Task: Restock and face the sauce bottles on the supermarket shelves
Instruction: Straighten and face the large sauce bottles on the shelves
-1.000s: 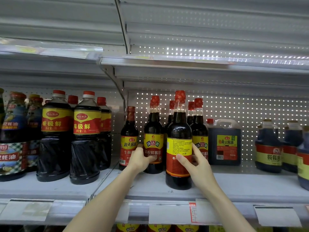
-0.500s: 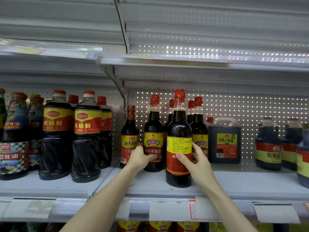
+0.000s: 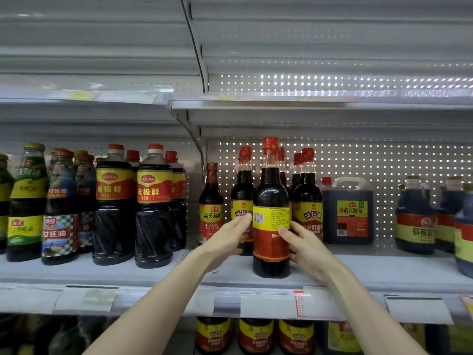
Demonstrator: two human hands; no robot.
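The front sauce bottle stands at the edge of the shelf with its barcode outward, so facing is judged in hand and a turn to show the front label is called for; the right hand grips its right side, and the left hand rests straight fingertips against its left.

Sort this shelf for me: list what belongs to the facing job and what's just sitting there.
In the job: front bottle, barcode side out; left hand; right hand; matching bottles behind it.
Just there: handled jug; large red-capped bottles; price tags.
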